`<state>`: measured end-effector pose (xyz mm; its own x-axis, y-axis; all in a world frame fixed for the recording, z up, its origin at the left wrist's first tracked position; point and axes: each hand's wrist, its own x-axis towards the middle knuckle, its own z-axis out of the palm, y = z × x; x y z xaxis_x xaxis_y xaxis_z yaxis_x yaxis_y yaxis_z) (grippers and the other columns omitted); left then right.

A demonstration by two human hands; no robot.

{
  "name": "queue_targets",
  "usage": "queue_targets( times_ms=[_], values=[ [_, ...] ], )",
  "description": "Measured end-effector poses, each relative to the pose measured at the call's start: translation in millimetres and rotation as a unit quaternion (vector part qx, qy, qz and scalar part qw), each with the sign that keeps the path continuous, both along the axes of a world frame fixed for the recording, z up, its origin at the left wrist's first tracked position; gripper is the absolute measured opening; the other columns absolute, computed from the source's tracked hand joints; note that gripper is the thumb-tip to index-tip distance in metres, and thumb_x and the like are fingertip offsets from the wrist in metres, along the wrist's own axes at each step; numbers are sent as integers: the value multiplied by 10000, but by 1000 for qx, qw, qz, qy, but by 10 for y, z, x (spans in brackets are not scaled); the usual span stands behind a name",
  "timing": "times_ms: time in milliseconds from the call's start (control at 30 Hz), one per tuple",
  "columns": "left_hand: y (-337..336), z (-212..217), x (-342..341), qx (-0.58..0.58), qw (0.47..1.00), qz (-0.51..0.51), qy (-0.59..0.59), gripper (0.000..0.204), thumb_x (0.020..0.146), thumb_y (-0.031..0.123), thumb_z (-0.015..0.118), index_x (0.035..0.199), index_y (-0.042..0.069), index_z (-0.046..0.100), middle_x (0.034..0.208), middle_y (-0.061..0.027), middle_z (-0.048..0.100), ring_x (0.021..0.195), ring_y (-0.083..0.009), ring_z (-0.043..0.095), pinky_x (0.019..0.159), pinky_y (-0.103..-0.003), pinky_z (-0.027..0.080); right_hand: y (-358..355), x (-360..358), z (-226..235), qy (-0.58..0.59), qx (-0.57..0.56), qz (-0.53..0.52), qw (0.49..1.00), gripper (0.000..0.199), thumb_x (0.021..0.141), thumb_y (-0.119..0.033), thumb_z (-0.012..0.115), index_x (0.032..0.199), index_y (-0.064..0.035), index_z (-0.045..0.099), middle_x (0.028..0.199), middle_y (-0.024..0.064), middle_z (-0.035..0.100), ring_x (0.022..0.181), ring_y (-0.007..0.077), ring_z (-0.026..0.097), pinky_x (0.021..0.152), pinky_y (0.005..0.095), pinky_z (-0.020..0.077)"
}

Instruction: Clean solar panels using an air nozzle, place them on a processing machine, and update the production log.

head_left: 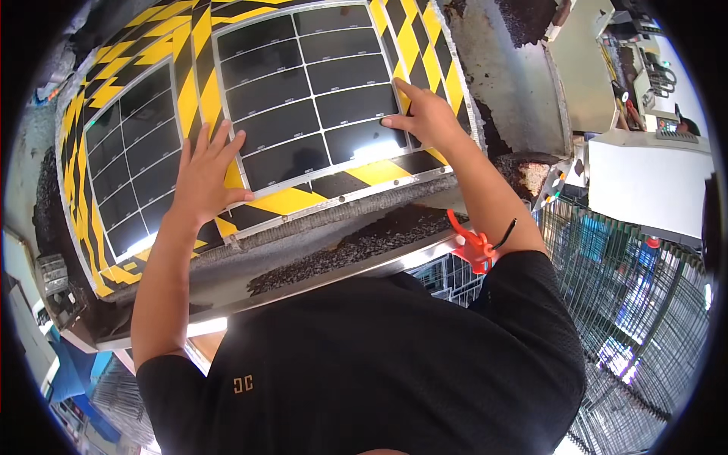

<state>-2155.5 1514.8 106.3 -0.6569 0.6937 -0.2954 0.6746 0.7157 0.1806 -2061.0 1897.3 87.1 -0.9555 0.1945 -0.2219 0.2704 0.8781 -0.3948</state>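
Observation:
In front of me lies a glossy black sheet (pixel 277 121), divided by white lines into several rectangles. It rests on a bed (pixel 299 203) with yellow and black striped borders. My left hand (pixel 203 176) is spread, its fingers at the sheet's left edge and its thumb near the lower left corner. At the right edge, my right hand (pixel 431 120) has thumb and forefinger apart, with the fingertips at the border; its other fingers are partly hidden. A second black gridded sheet (pixel 144 114) lies to the left, beyond my left hand.
Dark grit (pixel 371 236) covers a trough between the bed and my body. A red plastic piece with a black rod (pixel 476 249) is by my right forearm. Wire racks (pixel 614 296) stand at the right, below a white-topped cabinet (pixel 644 186).

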Motion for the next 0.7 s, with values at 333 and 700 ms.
queue_targets(
  times_ms=[333, 700],
  values=[
    [94, 24, -22, -3, 1000, 7, -16, 1053, 535, 364, 870, 1444, 188, 370, 1545, -60, 263, 1435, -323, 192, 1156, -509, 160, 96, 230, 123, 54, -54, -23, 997, 770, 729, -462, 774, 1358, -117, 492, 931, 174, 633, 843, 319, 631, 774, 390, 501],
    [79, 83, 21, -27, 1000, -10, 1, 1007, 600, 426, 835, 1448, 181, 351, 1541, -87, 259, 1429, -338, 197, 1151, -532, 168, 1281, 1978, 610, 100, 227, -413, 876, 942, 873, -602, 524, 1421, 111, 243, 1442, 330, 316, 1365, 411, 310, 1107, 427, 286]
  ],
)
